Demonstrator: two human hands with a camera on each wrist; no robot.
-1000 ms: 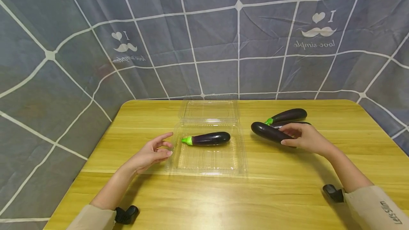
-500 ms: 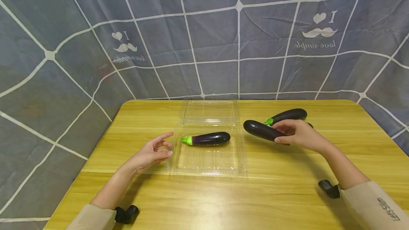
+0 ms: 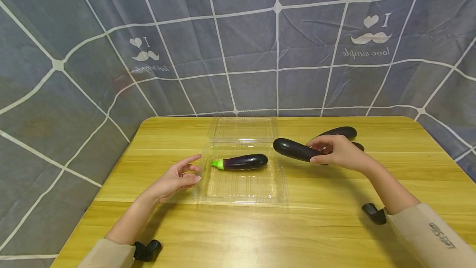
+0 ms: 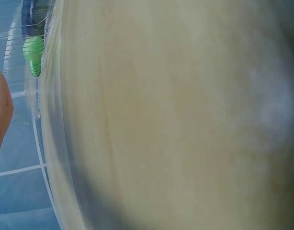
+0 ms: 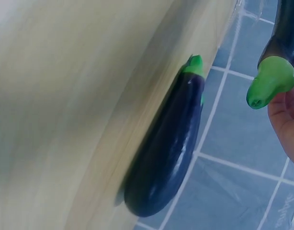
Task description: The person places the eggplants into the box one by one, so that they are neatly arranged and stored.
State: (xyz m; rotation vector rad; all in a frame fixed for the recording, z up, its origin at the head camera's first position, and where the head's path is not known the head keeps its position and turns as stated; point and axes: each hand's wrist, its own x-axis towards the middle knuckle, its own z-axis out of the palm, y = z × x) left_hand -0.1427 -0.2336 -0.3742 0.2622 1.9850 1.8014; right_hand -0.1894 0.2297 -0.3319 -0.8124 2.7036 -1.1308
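My right hand (image 3: 343,153) grips a dark purple eggplant (image 3: 291,149) near its stem end, its round end pointing left toward the box. In the right wrist view the green stem (image 5: 271,82) of this eggplant shows beside the fingers. Another eggplant (image 3: 245,161) lies in the base of a clear plastic clamshell box (image 3: 238,198), green stem to the left. Beside the left rim of that box is my left hand (image 3: 176,182), fingers loosely bent and holding nothing. Only a bit of the left hand appears in the left wrist view, near the green stem (image 4: 34,53).
Two more eggplants lie at the table's right: one farther back (image 3: 340,132), one partly hidden (image 3: 359,146) behind the right hand. The box's clear lid (image 3: 243,129) lies folded back toward the grey curtain (image 3: 253,90). All rests on a wooden table (image 3: 238,235).
My right hand has lifted the eggplant off the others and carried it left, close to the box's right rim. The left hand has stayed in place.
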